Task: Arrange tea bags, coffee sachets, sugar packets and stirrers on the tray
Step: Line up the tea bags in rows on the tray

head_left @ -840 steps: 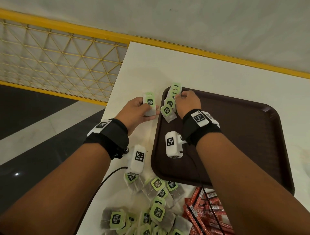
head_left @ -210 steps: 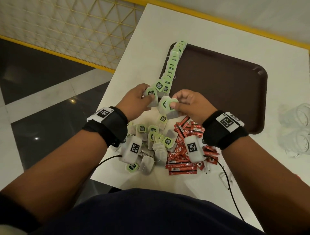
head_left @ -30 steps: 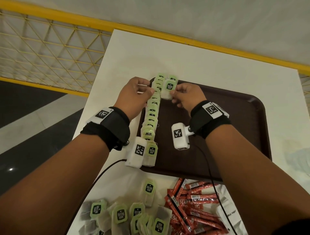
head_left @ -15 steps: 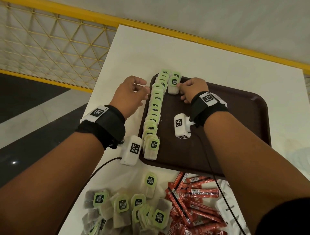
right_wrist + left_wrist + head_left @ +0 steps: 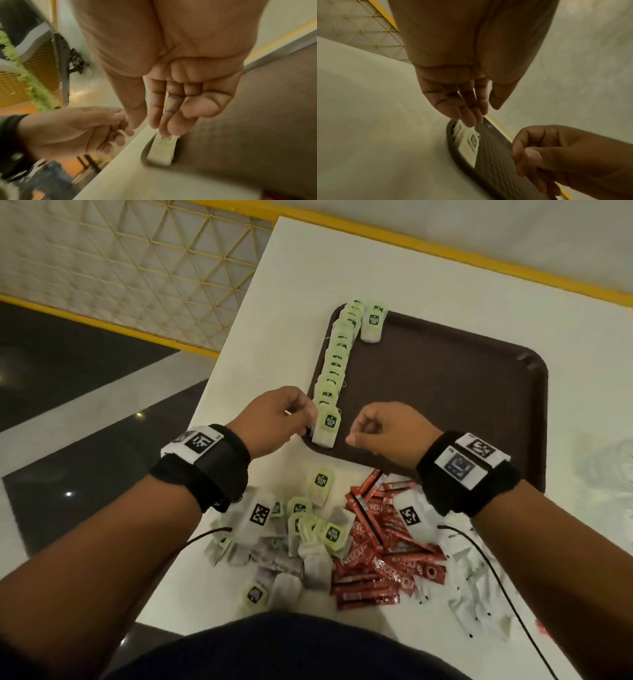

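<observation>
A brown tray (image 5: 462,392) lies on the white table. A row of green-tagged tea bags (image 5: 337,361) runs along the tray's left side, and one more tea bag (image 5: 372,323) stands beside the row's far end. My left hand (image 5: 305,419) hovers at the row's near end with relaxed fingers, close to the last tea bag (image 5: 469,143). My right hand (image 5: 359,433) hangs over the tray's near left corner, fingers loosely curled and holding nothing. In the right wrist view its fingertips (image 5: 168,129) are just above that last tea bag (image 5: 163,150).
Loose tea bags (image 5: 301,529) are heaped on the table near me, with red coffee sachets (image 5: 380,556) to their right and white sugar packets (image 5: 479,594) further right. A yellow lattice railing (image 5: 137,268) stands beyond the table's left edge. Wrist cables trail over the piles.
Both hands have drawn back from the tray's far end to its near left corner. The tea bag my right hand was holding now stands beside the row's far end.
</observation>
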Motion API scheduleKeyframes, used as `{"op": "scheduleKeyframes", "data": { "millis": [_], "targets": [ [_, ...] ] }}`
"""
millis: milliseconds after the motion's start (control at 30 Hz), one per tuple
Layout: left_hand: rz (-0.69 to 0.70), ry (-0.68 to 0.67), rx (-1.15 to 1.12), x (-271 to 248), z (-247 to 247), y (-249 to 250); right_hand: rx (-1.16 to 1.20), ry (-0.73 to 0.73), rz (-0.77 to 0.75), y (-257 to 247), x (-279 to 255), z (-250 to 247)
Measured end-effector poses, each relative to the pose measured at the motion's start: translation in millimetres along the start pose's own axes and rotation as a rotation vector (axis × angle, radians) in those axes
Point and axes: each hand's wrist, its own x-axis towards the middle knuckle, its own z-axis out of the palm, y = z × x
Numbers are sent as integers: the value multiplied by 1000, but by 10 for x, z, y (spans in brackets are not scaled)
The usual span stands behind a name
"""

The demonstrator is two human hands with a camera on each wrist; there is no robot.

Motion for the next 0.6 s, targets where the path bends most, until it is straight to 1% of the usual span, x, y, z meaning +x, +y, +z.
{"op": "scheduleKeyframes", "data": {
  "millis": [67,133,233,300,367,467,600],
  "targets": [
    [17,-25,104,-186,50,-79,-73,-105,-51,-40,-134,212],
    [17,-78,235,-347,61,-159,-113,-195,-95,-74,-238,409],
    [1,-177,452,-517,40,-268,-179,-267,-157,-110,-350,666],
    [-8,-241,597,-610,24,-318,-248,-277,-189,-130,-383,798],
    [-29,-281,664,-696,21,-354,-314,-288,-199,-153,-393,883],
    [-66,-286,691,-780,46,-404,-402,-288,-234,-185,-403,953],
    [-102,-258,685,-795,118,-437,-457,-254,-273,-184,-405,1007]
  ]
}}
